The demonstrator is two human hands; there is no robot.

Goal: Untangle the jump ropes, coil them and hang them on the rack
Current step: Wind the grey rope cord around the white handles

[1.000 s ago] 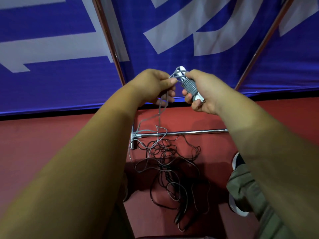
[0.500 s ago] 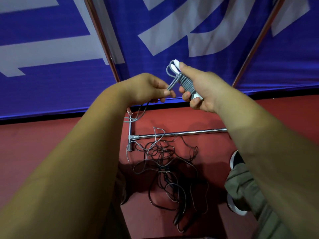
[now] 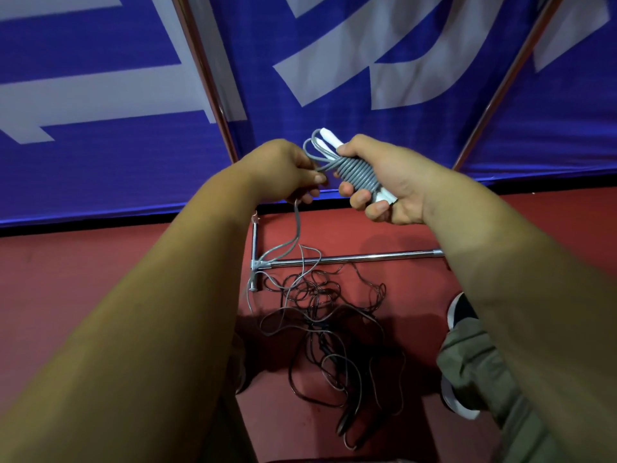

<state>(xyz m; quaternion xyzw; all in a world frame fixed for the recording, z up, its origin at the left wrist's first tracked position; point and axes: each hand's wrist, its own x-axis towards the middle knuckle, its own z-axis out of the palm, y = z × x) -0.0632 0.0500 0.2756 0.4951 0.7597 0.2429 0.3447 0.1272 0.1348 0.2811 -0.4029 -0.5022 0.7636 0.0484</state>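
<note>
Right hand [image 3: 384, 182]: fingers curled round the coil [image 3: 359, 173], thumb laid on top; a firm wrap grip.
Coil: grey rope wound in tight turns round two white handles [image 3: 329, 137], held up in front of the banner [image 3: 434, 135], well above the floor [image 3: 100, 279].
Long axis: runs from upper left to lower right; handle tips point up and left toward the banner, butt ends stick out below the little finger. Turns lie crosswise to this axis.
Left hand [image 3: 283, 172]: just beside the coil, thumb and fingers pinching the strand [image 3: 297, 225] where it leaves the upper turns.
Strand: a small loop stands up by the handle tips; below the left hand it hangs down slack, crosses the bar [image 3: 350, 257] at its joint and joins the tangle [image 3: 320, 315].
Tangle: dark and grey ropes heaped on the floor, just on the near side of the bar.
Bar: chrome, lying level, left to right.
Shoe [image 3: 459, 305]: right of the tangle, apart from it.
</note>
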